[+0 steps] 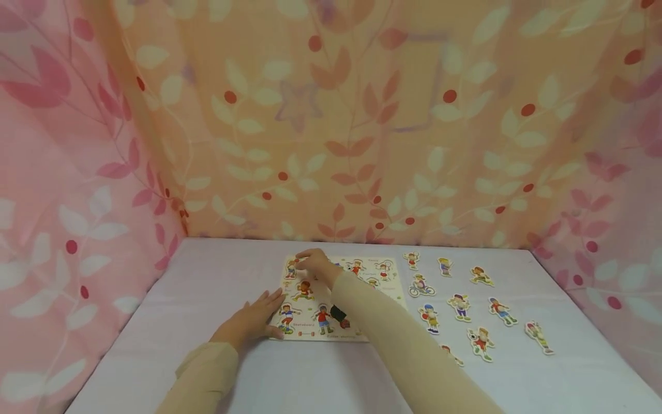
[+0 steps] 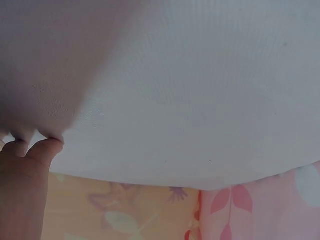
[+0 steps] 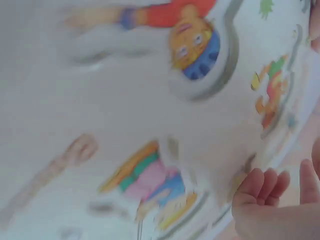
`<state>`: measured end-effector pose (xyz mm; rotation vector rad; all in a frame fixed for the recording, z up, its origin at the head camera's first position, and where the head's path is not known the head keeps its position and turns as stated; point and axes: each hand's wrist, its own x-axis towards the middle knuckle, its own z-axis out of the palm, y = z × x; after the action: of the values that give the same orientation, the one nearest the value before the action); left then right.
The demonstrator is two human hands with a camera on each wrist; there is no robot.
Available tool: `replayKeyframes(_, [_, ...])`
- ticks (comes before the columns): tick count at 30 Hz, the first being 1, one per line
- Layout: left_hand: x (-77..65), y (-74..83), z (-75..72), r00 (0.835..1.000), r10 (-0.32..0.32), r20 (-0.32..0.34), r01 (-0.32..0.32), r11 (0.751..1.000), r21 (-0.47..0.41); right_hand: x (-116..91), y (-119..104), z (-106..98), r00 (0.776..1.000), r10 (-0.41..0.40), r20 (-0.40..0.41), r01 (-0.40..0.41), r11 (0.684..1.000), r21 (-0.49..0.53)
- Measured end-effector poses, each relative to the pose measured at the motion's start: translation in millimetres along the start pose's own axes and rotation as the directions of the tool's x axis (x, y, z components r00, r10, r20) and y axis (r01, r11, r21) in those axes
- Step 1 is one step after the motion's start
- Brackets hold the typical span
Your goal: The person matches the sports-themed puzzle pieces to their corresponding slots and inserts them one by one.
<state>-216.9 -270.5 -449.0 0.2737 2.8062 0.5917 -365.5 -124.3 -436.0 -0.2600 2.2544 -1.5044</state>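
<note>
A white puzzle board (image 1: 310,313) printed with children playing sports lies on the table, several figures in its hollows. My right hand (image 1: 319,268) reaches over its upper left corner. The fingers and thumb pinch a small child-figure puzzle piece (image 1: 291,270) there, partly covered by the fingertips. The right wrist view shows the right hand (image 3: 272,205) with curled fingers beside the board's edge; a pink-and-blue figure (image 3: 155,182) lies near. At the board's lower left edge rests my left hand (image 1: 253,319), fingers spread, thumb on the corner. Its thumb side is hidden in the left wrist view.
To the board's right, several loose figure pieces lie in scattered rows, among them a cyclist (image 1: 421,286) and a footballer (image 1: 481,344). My right sleeve (image 1: 383,322) covers part of the board. Patterned cloth (image 1: 331,144) walls the table at the back and both sides.
</note>
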Motion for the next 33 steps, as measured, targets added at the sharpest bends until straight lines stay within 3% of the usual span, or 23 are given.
replayKeyframes(10, [11.6, -15.1, -4.6, 1.000, 0.009, 0.004, -0.009, 1.000, 0.019, -11.4, -12.4, -31.9, 0.976, -0.193, -0.103, 0.193, 0.981, -0.010])
replayKeyframes(16, [18.5, -31.3, -11.1, 1.000, 0.004, -0.001, -0.004, 1.000, 0.025, -16.2, -19.9, -43.8, 0.967, -0.190, -0.168, 0.198, 0.980, 0.032])
replayKeyframes(25, [10.5, -52.2, -20.7, 1.000, -0.008, -0.016, 0.008, 1.000, -0.002, -28.4, -31.4, -57.1, 0.949, -0.273, -0.155, 0.282, 0.958, 0.040])
replayKeyframes(33, [12.4, -62.1, -25.4, 1.000, -0.002, -0.020, 0.002, 1.000, -0.002, -45.7, -37.1, -83.3, 0.954, -0.273, -0.122, 0.277, 0.961, 0.016])
